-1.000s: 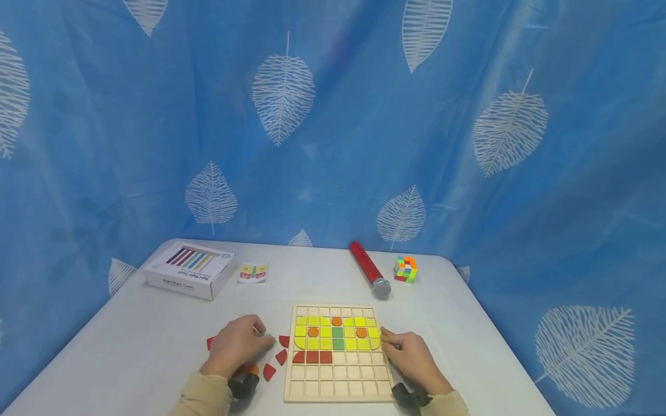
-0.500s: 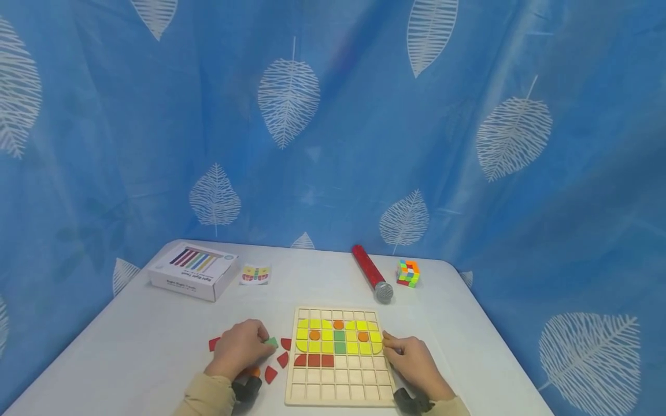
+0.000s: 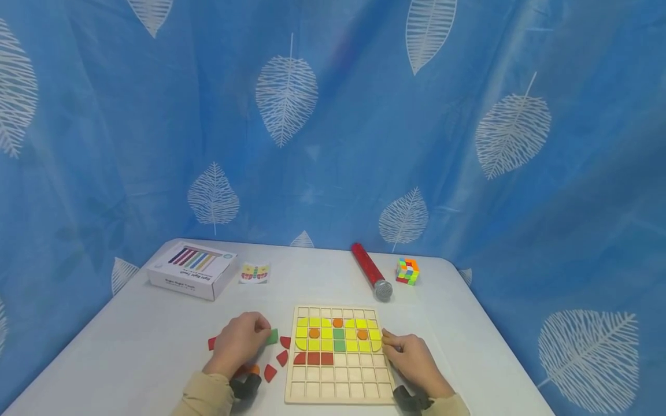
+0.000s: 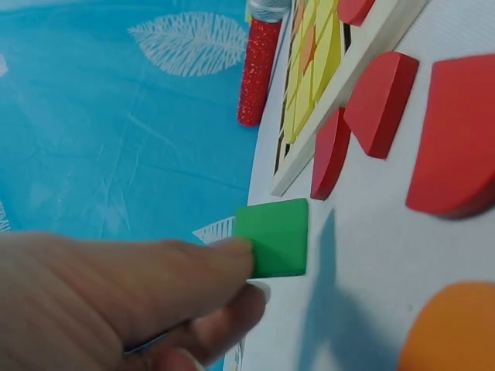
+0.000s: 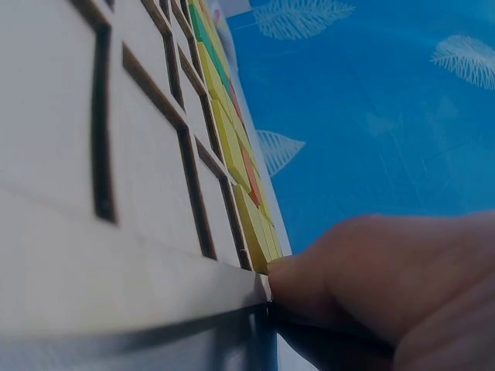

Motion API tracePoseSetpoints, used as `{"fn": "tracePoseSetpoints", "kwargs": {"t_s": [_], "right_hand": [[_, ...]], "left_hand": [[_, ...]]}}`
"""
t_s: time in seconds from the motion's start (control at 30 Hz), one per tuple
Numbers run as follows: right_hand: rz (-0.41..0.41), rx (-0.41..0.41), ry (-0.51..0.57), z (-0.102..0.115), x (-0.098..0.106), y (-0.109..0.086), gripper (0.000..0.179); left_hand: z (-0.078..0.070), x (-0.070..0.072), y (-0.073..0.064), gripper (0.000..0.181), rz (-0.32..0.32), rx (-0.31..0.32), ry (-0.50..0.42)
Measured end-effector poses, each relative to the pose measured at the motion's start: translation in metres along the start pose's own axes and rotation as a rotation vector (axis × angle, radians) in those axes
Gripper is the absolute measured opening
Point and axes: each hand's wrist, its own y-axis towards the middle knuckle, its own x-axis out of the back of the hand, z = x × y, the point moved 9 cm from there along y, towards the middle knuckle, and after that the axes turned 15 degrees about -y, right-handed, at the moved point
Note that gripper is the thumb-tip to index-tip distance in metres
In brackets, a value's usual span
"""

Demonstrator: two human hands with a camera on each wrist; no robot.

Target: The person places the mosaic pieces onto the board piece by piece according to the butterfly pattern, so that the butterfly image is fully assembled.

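Note:
My left hand [image 3: 238, 342] pinches a green square tile [image 4: 280, 239] between thumb and fingers, left of the wooden grid board [image 3: 359, 392]. Seen from the left wrist, the tile stands out past the thumb tip, with its shadow on the table. My right hand [image 3: 413, 359] holds the board's right edge, its thumb [image 5: 290, 270] on the rim; the other fingers are mostly hidden. Yellow tiles [image 3: 313, 321] fill much of the upper rows, with orange rounds [image 3: 337, 323] and two green squares [image 3: 339, 340] among them. Below them at the left lie three red tiles [image 3: 313, 359].
Loose red pieces [image 3: 270, 372] and an orange round [image 3: 255, 368] lie between my left hand and the board. Farther back are a white box [image 3: 189, 271], a picture card [image 3: 255, 273], a red microphone [image 3: 369, 268] and a puzzle cube [image 3: 407, 271]. A blue curtain [image 3: 333, 144] hangs behind.
My left hand has shifted slightly away from me with the green tile, and more of the tile's green face shows than a second ago. My right hand stays at the board's edge.

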Motion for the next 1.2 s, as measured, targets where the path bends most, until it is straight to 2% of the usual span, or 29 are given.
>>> {"fn": "tracePoseSetpoints", "kwargs": {"t_s": [0.1,0.17,0.23,0.4,0.47,0.63,0.73,0.83,0.97,1.2], "right_hand": [[-0.003,0.008,0.001,0.001,0.0,0.001,0.026],[-0.002,0.01,-0.001,0.001,0.0,0.001,0.026],[0.0,0.011,0.001,0.001,0.0,0.0,0.027],[0.003,0.008,0.005,0.002,0.001,-0.001,0.026],[0.003,0.01,0.004,0.003,0.001,-0.001,0.027],[0.006,0.007,0.012,0.002,0.001,-0.002,0.027],[0.003,0.003,0.014,0.002,0.002,-0.001,0.027],[0.004,0.0,0.02,0.003,0.002,-0.001,0.027],[0.016,-0.001,0.032,0.003,0.001,-0.002,0.027],[0.016,-0.007,0.024,0.002,0.002,-0.002,0.026]], "left_hand": [[-0.003,-0.001,0.001,0.008,-0.019,-0.032,-0.043],[-0.006,-0.005,0.0,0.008,-0.01,-0.053,-0.091],[-0.009,-0.012,0.0,0.007,0.02,-0.072,-0.156],[-0.019,-0.034,-0.003,0.007,0.104,-0.062,-0.313],[-0.027,-0.042,-0.005,0.007,0.118,-0.096,-0.335],[-0.057,-0.062,-0.014,0.005,0.173,-0.255,-0.304],[-0.072,-0.076,-0.019,0.005,0.213,-0.313,-0.286],[-0.082,-0.089,-0.021,0.001,0.226,-0.342,-0.262],[-0.087,-0.102,-0.023,0.009,0.231,-0.36,-0.202],[-0.088,-0.112,-0.025,0.009,0.232,-0.357,-0.124]]}}
